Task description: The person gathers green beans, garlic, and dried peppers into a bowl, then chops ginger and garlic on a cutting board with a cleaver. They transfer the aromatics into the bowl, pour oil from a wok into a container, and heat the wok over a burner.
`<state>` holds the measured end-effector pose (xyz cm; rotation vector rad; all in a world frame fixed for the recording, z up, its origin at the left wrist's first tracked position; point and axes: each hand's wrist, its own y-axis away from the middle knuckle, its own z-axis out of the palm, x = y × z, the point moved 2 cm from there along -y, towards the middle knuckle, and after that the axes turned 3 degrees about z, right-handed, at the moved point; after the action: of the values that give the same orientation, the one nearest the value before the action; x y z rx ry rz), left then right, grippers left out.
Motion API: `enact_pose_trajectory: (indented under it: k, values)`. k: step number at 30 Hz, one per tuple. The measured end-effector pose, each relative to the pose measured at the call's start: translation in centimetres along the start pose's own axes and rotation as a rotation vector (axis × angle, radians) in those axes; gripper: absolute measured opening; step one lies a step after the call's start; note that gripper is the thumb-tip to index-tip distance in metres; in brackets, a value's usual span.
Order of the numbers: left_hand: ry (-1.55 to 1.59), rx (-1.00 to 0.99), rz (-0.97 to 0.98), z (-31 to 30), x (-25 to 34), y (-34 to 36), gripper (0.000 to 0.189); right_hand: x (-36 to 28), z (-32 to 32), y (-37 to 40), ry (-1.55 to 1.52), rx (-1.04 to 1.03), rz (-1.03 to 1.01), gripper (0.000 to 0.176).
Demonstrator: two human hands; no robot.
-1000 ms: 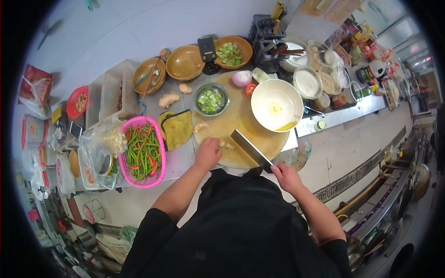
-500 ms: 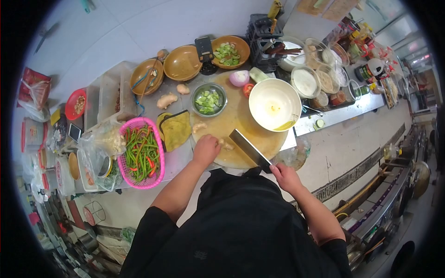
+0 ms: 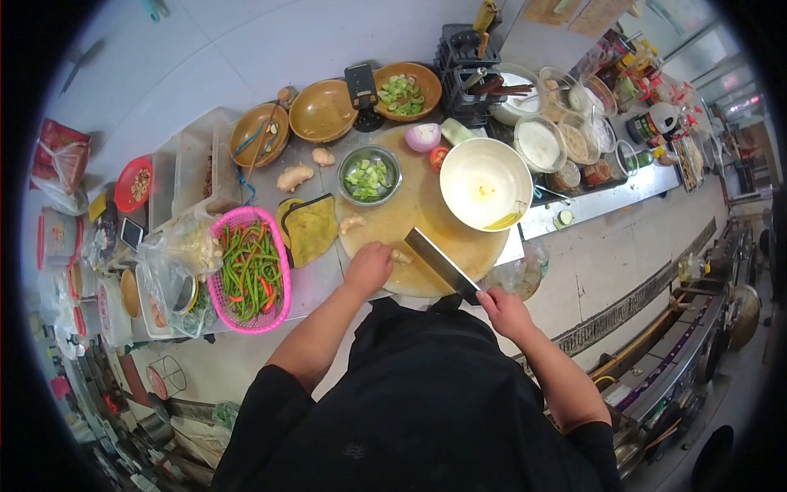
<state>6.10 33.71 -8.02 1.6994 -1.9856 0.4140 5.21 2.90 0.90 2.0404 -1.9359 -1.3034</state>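
My right hand (image 3: 502, 308) grips the handle of a cleaver (image 3: 443, 264), whose blade lies over the round cutting board (image 3: 428, 209). At the board's near left edge, my left hand (image 3: 371, 264) is closed on a small piece of ginger (image 3: 400, 257) that sticks out to its right. Another ginger piece (image 3: 352, 223) lies just above that hand. A metal bowl of chopped greens (image 3: 369, 176), a cut onion (image 3: 423, 138), a tomato (image 3: 438, 157) and a large white bowl (image 3: 485, 187) stand toward the far part of the board.
A pink basket of green and red peppers (image 3: 250, 271) stands left, beside a yellow cloth (image 3: 308, 231). Brown bowls (image 3: 323, 111) line the wall with a phone stand (image 3: 361, 90). Seasoning tubs (image 3: 540, 145) fill the back right. More ginger (image 3: 295, 177) lies beyond the cloth.
My left hand has shifted very slightly, to the right and down. The cleaver and my right hand have barely moved.
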Motion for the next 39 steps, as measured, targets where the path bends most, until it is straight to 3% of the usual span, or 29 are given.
enact_pose_trajectory:
  k: [7, 13, 15, 17, 20, 23, 39]
  values:
    - [0.098, 0.108, -0.024, 1.6, 0.5, 0.6, 0.033, -0.7, -0.3, 0.5, 0.025, -0.005, -0.009, 0.044]
    - [0.055, 0.250, 0.105, 1.2, 1.9, 0.6, 0.024, -1.3, -0.7, 1.2, 0.099, -0.023, 0.006, 0.044]
    - [0.104, 0.266, 0.268, 2.2, 1.7, 0.6, 0.021, -1.5, -0.7, 1.4, 0.107, -0.038, 0.026, 0.043]
    - [0.063, 0.276, 0.275, 3.1, 1.6, 0.7, 0.018, -1.8, -0.6, 1.5, 0.031, -0.059, -0.088, 0.044]
    - [-0.014, 0.295, 0.297, 4.1, 1.3, 0.7, 0.016, -1.8, -0.2, 1.0, -0.065, -0.206, -0.052, 0.046]
    - [-0.081, 0.321, 0.318, 4.2, 1.2, 0.7, 0.019, -2.2, -0.3, 0.8, -0.008, -0.194, -0.158, 0.048]
    - [-0.118, 0.318, 0.287, 5.5, 0.4, 0.6, 0.021, -3.0, 1.2, -0.9, 0.141, -0.229, -0.108, 0.047]
